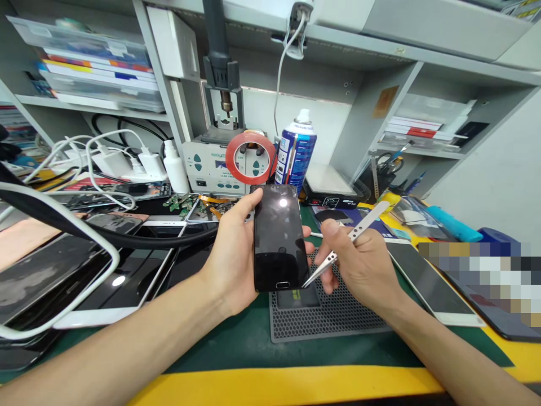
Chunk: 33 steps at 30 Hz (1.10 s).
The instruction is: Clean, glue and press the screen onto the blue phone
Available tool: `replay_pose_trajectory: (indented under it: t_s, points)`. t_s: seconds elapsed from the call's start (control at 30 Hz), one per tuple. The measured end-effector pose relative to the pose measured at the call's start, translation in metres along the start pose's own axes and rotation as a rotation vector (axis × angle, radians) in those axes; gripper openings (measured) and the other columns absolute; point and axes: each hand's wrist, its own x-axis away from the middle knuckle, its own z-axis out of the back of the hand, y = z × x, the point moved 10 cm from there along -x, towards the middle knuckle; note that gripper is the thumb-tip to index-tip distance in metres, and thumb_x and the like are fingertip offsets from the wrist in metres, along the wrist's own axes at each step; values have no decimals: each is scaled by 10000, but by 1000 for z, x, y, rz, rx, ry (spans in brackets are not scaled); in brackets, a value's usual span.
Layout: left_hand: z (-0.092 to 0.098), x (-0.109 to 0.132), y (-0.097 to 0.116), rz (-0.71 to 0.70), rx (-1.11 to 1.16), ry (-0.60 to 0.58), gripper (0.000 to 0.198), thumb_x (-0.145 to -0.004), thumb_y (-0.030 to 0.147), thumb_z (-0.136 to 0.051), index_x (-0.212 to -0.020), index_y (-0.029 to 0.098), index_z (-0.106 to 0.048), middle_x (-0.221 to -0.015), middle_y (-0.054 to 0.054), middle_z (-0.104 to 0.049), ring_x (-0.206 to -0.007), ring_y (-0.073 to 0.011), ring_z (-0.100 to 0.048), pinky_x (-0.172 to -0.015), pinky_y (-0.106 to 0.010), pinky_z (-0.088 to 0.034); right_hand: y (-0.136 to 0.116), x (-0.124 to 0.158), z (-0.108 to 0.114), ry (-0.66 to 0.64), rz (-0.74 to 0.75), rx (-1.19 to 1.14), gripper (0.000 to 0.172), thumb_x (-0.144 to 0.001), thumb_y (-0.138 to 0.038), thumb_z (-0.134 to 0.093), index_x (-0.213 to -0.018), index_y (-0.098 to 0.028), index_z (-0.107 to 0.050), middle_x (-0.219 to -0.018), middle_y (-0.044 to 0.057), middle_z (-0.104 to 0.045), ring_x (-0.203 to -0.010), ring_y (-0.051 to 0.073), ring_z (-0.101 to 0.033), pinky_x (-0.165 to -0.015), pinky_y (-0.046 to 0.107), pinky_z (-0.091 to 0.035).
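Observation:
My left hand (232, 254) is wrapped round a black smartphone (279, 237), its screen facing me and smudged, with an oval button at the lower end. The phone is held up above the bench, tilted back. Between the thumb and fingers of my right hand (359, 259) is a pair of metal tweezers (357, 230) with holes along the arms. Its tips meet the phone's lower right corner, or lie just in front of it; I cannot tell which. Beneath the hands lies a dark honeycomb mat (329, 324), and a flat black piece (298, 298) rests on it.
Several phones and screens, one white-framed (122, 282), lie at the left under a thick black cable (169, 241). Behind the phone stand a spray can (297, 149), a red tape roll (230, 158) and a control box (211, 169). A white-framed screen (435, 282) lies at the right.

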Motion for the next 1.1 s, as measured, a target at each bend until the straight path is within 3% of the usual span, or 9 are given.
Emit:
replay_pose_trajectory:
  t_s: [0.67,1.1]
  points:
    - [0,-1,-1,2,-8,-9,552,-855,619,-519,-1021,124,-698,-863,-178,-743,-760,-342,-735,-679,-482,-608,4,-1,3,10,-8,-11,519,-826,-613,-686,-574,-160,-660,-379,-1,-557,-287,126,-529,-284,186,-397]
    - [-6,0,-1,-37,1,-23,525,-885,603,-490,-943,134,-717,-797,-129,-750,-717,-304,-731,-624,-401,-602,1,3,-6,-3,1,14,554,-799,-655,-682,-547,-164,-640,-396,23,-581,-282,140,-542,-270,196,-373]
